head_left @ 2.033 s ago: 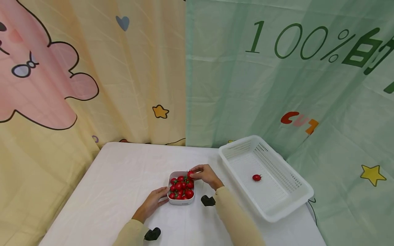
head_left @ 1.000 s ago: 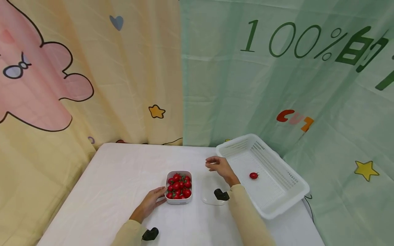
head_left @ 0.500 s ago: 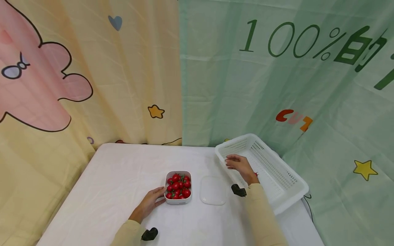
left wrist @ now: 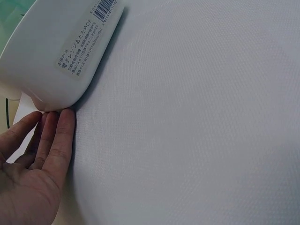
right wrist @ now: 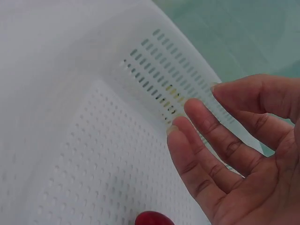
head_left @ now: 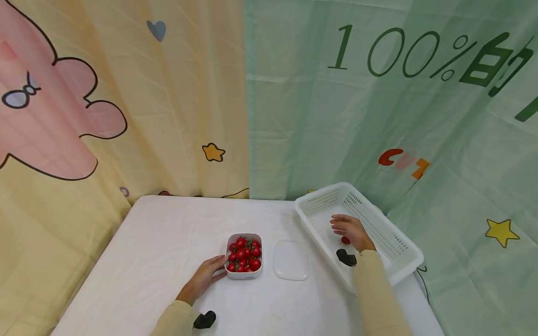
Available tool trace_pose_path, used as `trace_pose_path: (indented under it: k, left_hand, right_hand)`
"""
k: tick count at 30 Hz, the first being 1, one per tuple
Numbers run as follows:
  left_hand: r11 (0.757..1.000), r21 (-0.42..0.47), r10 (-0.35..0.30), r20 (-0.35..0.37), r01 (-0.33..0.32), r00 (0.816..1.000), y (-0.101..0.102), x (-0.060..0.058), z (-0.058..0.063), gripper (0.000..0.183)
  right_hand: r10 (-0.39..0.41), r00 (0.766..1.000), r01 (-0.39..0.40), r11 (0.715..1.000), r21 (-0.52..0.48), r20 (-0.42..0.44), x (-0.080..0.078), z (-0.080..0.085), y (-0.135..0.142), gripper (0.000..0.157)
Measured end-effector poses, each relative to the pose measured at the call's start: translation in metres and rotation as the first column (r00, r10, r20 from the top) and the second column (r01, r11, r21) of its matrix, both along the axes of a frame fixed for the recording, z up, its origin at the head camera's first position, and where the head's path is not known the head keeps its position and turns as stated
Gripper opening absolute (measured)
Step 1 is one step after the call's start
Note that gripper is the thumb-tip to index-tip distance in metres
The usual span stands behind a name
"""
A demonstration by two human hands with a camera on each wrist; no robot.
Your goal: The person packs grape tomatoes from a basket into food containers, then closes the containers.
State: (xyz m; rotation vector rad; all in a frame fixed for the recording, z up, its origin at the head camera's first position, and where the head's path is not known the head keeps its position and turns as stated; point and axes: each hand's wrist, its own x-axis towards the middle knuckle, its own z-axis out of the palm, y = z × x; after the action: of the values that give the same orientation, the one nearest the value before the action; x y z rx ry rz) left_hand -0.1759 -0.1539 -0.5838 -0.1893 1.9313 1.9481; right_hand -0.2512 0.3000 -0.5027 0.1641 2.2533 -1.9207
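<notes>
My left hand (head_left: 207,276) touches the near left side of a white plastic container (head_left: 244,275) filled with cherry tomatoes (head_left: 240,253). In the left wrist view, the fingertips (left wrist: 67,115) press against the rounded corner of the printed container (left wrist: 42,51). My right hand (head_left: 353,231) is over the white perforated basket (head_left: 308,219), fingers relaxed and holding nothing. A single cherry tomato (head_left: 345,240) lies on the basket floor, partly hidden behind that hand. The right wrist view shows the hand (right wrist: 243,159) above the basket floor, with the red tomato (right wrist: 153,219) at the bottom edge.
A clear, flat, rounded-square lid (head_left: 291,260) lies on the white tablecloth (head_left: 180,224) between container and basket. Printed curtains (head_left: 302,116) hang behind and beside the table. A dark cable (head_left: 425,282) hangs past the right table edge.
My right hand let go of a tomato at the container's far right corner, then moved right past the lid to over the basket. The left hand has stayed at the container.
</notes>
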Motion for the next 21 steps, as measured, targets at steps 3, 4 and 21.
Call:
trace_pose_path:
  k: [3,4,21]
  left_hand:
    - [1.000,0.007,0.005,-0.003,-0.005,1.000,0.000,0.000,0.000,0.067]
    - [1.000,0.010,0.007,0.000,-0.007,1.000,0.000,0.000,0.000,0.067]
    - [0.998,0.017,0.052,0.019,-0.053,0.998,0.000,0.000,-0.006,0.058]
  right_hand:
    - [-0.004,1.000,0.004,1.000,0.009,0.006,-0.003,-0.004,0.011,0.044]
    - [-0.007,1.000,0.006,1.000,0.025,0.009,-0.004,-0.006,0.015,0.044]
    - [-0.098,0.967,0.053,0.980,0.191,0.235,-0.006,-0.027,0.037,0.049]
